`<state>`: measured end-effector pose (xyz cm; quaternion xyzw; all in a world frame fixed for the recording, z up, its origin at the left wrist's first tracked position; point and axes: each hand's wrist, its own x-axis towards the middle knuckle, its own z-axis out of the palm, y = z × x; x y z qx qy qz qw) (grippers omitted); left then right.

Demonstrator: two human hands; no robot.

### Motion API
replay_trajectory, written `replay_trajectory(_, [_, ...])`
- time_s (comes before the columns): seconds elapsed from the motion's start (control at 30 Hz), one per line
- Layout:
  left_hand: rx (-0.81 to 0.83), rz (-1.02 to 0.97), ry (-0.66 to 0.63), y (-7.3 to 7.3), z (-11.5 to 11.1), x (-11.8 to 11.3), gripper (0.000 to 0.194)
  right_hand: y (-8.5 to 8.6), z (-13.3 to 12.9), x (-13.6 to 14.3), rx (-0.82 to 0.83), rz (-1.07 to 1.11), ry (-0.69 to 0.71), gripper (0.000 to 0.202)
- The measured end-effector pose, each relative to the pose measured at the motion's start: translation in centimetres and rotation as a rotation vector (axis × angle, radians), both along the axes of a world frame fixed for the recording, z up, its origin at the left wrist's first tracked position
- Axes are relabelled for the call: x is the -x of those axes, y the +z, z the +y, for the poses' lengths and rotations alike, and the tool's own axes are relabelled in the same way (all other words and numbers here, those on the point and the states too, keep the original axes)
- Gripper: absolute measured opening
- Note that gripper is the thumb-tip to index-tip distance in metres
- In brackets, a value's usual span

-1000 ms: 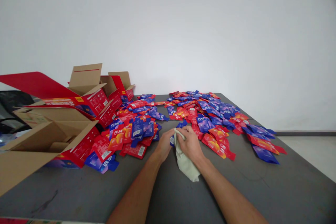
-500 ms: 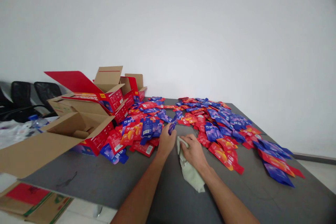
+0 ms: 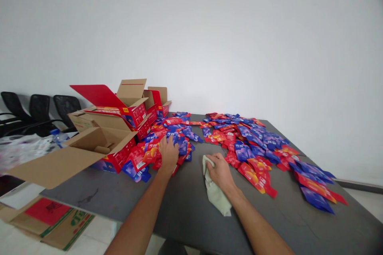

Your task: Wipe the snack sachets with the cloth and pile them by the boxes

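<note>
My left hand (image 3: 169, 153) rests on the left pile of pouches, fingers curled over a blue pouch (image 3: 172, 135). Part of that pouch is hidden under the fingers. Around it lie overlapping red pouches (image 3: 151, 150) and other blue ones. On the grey table, right of the middle, my right hand (image 3: 220, 169) is closed on a pale green cloth (image 3: 218, 197), whose loose end trails toward me. Just beyond the right hand are more red and blue pouches, with a red pouch (image 3: 254, 176) close to its right.
Open red cartons (image 3: 121, 155) stand along the table's left side, one flap (image 3: 44, 167) reaching over the edge. A larger spread of pouches (image 3: 254, 137) covers the right and far part of the table (image 3: 191, 215). Black chairs (image 3: 66, 105) and a flattened carton (image 3: 66, 227) are at the left.
My left hand has moved left from the middle of the table onto the left pile, carrying a blue pouch there. My right hand stays with the cloth. The view has shifted slightly.
</note>
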<state>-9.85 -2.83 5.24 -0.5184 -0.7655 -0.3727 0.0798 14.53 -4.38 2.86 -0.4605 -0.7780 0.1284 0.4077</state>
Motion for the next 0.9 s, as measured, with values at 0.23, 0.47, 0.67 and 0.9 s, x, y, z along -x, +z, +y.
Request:
replay_trajectory(0.23, [0.029, 0.104, -0.179, -1.6, 2.2, -3.3, 0.036, -0.3, 0.6, -1.1, 0.086, -0.113, -0.120, 0.029])
replay_trajectory(0.47, [0.116, 0.070, -0.554, -2.8, 5.5, -10.5, 0.041, 0.2, 0.8, -2.2, 0.125, -0.159, -0.257, 0.026])
replay_trajectory(0.67, [0.153, 0.070, -0.679, -3.9, 9.5, -15.3, 0.046, 0.5, 1.3, -3.0, 0.186, -0.177, -0.331, 0.021])
replay_trajectory(0.9, [0.229, 0.050, -0.667, -5.5, 13.8, -18.1, 0.061, 0.0, 1.8, -3.5, 0.191, -0.162, -0.398, 0.018])
